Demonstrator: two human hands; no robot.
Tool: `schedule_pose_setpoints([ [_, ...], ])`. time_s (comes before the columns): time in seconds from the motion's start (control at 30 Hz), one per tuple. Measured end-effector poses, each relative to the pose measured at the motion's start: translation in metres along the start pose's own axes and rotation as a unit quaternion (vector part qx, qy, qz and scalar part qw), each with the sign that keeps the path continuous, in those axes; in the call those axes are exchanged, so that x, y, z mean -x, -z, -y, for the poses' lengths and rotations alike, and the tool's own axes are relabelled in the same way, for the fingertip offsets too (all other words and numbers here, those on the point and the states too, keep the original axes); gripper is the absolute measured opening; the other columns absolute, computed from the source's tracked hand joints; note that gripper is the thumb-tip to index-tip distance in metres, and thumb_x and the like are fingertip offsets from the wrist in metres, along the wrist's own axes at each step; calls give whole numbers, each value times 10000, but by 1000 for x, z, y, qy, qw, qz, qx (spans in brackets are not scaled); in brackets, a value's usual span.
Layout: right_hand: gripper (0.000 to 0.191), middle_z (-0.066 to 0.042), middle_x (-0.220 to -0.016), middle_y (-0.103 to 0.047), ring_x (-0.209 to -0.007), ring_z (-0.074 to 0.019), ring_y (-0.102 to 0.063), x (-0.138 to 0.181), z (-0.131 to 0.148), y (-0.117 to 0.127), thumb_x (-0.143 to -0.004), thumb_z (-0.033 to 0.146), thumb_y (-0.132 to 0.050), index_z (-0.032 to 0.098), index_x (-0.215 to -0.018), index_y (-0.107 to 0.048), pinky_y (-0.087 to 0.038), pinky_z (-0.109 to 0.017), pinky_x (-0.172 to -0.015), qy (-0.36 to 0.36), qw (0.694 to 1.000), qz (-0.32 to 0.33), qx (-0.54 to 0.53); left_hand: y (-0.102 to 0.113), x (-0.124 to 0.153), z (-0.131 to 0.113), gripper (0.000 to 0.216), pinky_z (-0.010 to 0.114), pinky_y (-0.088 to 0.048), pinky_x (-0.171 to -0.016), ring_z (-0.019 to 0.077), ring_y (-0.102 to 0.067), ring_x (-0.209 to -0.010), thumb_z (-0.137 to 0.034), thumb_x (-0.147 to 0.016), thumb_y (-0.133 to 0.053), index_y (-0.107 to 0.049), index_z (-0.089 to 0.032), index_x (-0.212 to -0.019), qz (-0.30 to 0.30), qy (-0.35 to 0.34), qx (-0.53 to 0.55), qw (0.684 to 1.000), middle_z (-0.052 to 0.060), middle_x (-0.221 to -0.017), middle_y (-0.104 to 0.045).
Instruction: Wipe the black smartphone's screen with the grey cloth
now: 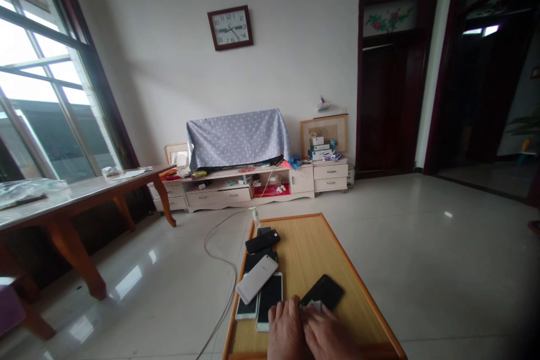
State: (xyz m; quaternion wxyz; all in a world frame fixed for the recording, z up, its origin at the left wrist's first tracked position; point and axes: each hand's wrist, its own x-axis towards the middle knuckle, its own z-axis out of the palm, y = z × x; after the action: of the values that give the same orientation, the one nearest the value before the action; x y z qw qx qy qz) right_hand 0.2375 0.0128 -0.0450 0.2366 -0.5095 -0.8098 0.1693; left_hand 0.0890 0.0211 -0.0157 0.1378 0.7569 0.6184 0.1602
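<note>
White scrap (313,305) half-hidden under cut-off right hand (328,333)

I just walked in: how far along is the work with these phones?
Possibly done: a white phone and other phones lie overlapped along the left side of the table. In hand: the left hand and right hand meet at a black phone, a pale wad at its near edge. Left: which phones remain untouched cannot be told.

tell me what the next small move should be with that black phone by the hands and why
Probably slide the small pale pad forward onto the black phone: the pad lies at the right hand's fingertips, just beside the phone's near edge, with the left hand alongside on the table.
</note>
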Motion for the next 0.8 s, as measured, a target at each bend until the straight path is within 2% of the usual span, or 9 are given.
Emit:
schedule_pose_setpoints([
  [0.07, 445, -97, -1409, -622, -1360, -270, -536, -3, -3, 10, -1028, 321, -374, 208, -1351, -659, -305, -477, -1222, -42, 999, -30, -4, 0, 1, -4, 493, 415, -292, -1045, 279, -549, -1165, -426, -863, -511, -564, -242, -1317, -10, 13, -7, 1000, 74, -1222, -678],
  [0.17, 455, -78, -1392, -641, -1338, -254, -560, -7, -8, 24, -1032, 379, -362, 225, -1319, -681, -380, -444, -1181, -85, 993, -69, -38, 3, 3, -11, 608, 428, -299, -1044, 305, -556, -1157, -543, -774, -603, -579, -243, -1302, -16, 26, -14, 999, 91, -1209, -685],
  [0.27, 473, -75, -1347, -675, -1264, -228, -620, -7, -10, 30, -1040, 403, -332, 238, -1320, -676, -476, -379, -1094, -107, 982, -150, -48, 5, 4, -14, 657, 431, -302, -1043, 319, -551, -1162, -551, -712, -646, -590, -246, -1291, -18, 24, -13, 999, 93, -1212, -684],
  [0.33, 484, -82, -1380, -651, -1289, -229, -601, -6, -11, 28, -1043, 397, -321, 233, -1371, -636, -465, -381, -1105, -102, 978, -181, -22, 6, 5, -14, 647, 431, -303, -1047, 315, -549, -1159, -529, -711, -646, -590, -245, -1289, -17, 23, -12, 1000, 87, -1209, -682],
  [0.4, 485, -78, -1442, -599, -1359, -241, -540, -5, -11, 22, -1046, 397, -329, 240, -1418, -596, -392, -426, -1172, -85, 985, -152, 6, 7, 5, -12, 600, 434, -303, -1049, 307, -550, -1153, -523, -759, -607, -586, -245, -1291, -13, 22, -13, 1000, 85, -1210, -680],
  [0.5, 464, -70, -1491, -535, -1424, -292, -457, -3, -9, 10, -1042, 431, -376, 279, -1425, -590, -275, -547, -1225, -51, 997, -46, 41, 8, 3, -7, 511, 426, -292, -1069, 288, -538, -1189, -438, -862, -505, -559, -248, -1333, 9, 11, -15, 1000, 77, -1268, -663],
  [0.6, 443, -45, -1506, -496, -1425, -310, -447, -1, -5, 3, -1036, 428, -404, 363, -1451, -545, -260, -603, -1217, 14, 998, 31, 50, 9, 0, -1, 500, 410, -273, -1093, 262, -518, -1240, -279, -913, -393, -518, -256, -1397, 45, 18, -18, 999, 61, -1322, -647],
  [0.7, 445, -33, -1505, -495, -1427, -307, -444, -2, -3, 9, -1049, 415, -363, 414, -1474, -495, -207, -646, -1218, 39, 997, 59, 43, 8, -2, -1, 515, 412, -277, -1096, 254, -525, -1245, -250, -919, -357, -518, -273, -1408, 48, 33, -13, 998, 54, -1321, -654],
  [0.8, 457, -61, -1514, -491, -1454, -336, -396, -8, -6, 20, -1051, 422, -334, 363, -1456, -538, -102, -715, -1201, -33, 997, 33, 63, 5, 0, -5, 557, 415, -281, -1110, 280, -543, -1234, -419, -858, -503, -541, -264, -1391, 10, 42, -15, 999, 69, -1310, -664],
])
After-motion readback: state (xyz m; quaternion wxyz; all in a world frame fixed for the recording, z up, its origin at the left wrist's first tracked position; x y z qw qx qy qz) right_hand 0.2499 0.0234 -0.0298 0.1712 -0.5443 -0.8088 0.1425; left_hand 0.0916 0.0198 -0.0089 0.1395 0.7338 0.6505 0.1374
